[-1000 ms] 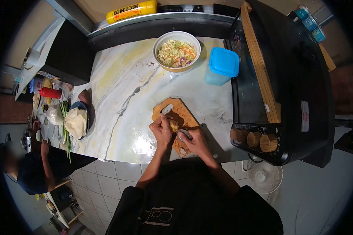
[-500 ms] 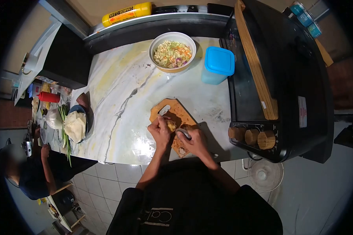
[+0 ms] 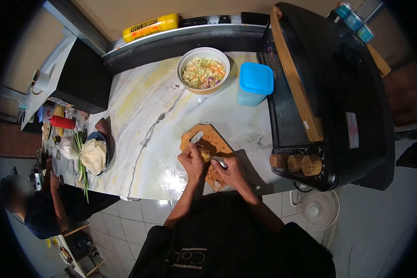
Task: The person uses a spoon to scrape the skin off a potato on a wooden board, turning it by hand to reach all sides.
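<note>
Over the wooden cutting board (image 3: 223, 147), my left hand (image 3: 191, 160) is closed around a small knobbly yellow-brown piece that looks like ginger (image 3: 205, 155). My right hand (image 3: 231, 171) grips a shiny silver-grey utensil (image 3: 220, 162) right beside that piece. Its working end is too small and covered to make out. Dark brown scraps are scattered on the board, and a pale bit lies near its front end. The board lies slanted at the front edge of the marble-patterned counter (image 3: 157, 139).
Behind the board stand a bowl of shredded vegetables (image 3: 203, 72) and a blue-lidded container (image 3: 255, 83). A black oven (image 3: 338, 92) takes up the right side. On the left are a plate with pale wrappers (image 3: 93, 156), green onions (image 3: 82, 162) and another person (image 3: 41, 211).
The whole view has shifted slightly, so the counter things appear lower. Both hands keep their hold over the board, and the right hand with the utensil has turned a little.
</note>
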Tool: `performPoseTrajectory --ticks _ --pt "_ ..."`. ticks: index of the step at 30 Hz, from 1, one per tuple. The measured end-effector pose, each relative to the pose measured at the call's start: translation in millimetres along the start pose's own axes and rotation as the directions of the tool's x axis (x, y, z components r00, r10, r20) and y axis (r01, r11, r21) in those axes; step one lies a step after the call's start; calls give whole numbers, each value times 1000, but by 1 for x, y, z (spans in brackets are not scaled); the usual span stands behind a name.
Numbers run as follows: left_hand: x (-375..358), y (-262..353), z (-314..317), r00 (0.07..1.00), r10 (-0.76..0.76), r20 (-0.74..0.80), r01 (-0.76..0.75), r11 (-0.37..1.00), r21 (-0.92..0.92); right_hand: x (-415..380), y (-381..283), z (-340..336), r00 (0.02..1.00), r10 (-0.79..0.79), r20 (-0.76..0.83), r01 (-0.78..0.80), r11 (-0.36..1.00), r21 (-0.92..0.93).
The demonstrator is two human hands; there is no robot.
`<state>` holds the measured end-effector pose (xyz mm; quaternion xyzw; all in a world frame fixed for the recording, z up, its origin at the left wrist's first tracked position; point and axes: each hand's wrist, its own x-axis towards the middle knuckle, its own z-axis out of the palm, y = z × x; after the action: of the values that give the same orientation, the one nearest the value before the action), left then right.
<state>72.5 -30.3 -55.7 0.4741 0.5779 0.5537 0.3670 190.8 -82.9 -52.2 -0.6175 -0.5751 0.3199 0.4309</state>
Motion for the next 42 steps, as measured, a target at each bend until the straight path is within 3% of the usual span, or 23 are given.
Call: performPoseTrajectory --ticks 1,2,5,6,9,10,14,18,29,30,34,37,42 --pt "-1 2 2 1000 -25 -4 25 1000 -7 -3 -5 0 999 4 -50 -1 998 57" --pt "-4 4 0 998 -56 -1 56 998 -6 -4 -7 -6 996 66 61 -71 995 74" --pt "-3 0 -1 995 -99 11 99 995 -22 11 -35 -14 992 76 105 -87 991 101" --pt "-4 -2 -2 994 -107 17 108 994 -29 11 -34 -14 991 80 105 -80 997 -2" --pt "1 -2 -1 993 -117 23 117 993 2 2 -2 -2 995 47 85 -47 999 6" --pt "-2 -2 -3 992 -124 37 123 992 31 -2 -1 4 997 62 35 -68 981 181" --pt "0 1 -2 993 -119 19 119 993 -7 0 -15 -13 989 99 114 -107 992 65" --pt "2 3 0 996 -94 8 94 995 -35 -10 26 1 998 18 60 -16 999 -28" --pt "-3 2 -2 993 -122 3 122 990 -66 -1 -5 -3 994 48 102 -66 981 180" --pt "-3 2 -2 991 -137 2 137 988 -70 -1 3 -1 998 -56 15 54 996 69" --pt "-2 -1 -2 987 -163 10 164 985 -58 -8 17 -1 988 134 76 -122 982 -143" --pt "1 3 -4 988 -146 43 148 989 -30 -6 18 1 1000 8 0 -8 1000 -2" --pt "2 5 -4 982 -177 62 180 983 -29 6 -14 -8 994 43 97 -48 997 54"
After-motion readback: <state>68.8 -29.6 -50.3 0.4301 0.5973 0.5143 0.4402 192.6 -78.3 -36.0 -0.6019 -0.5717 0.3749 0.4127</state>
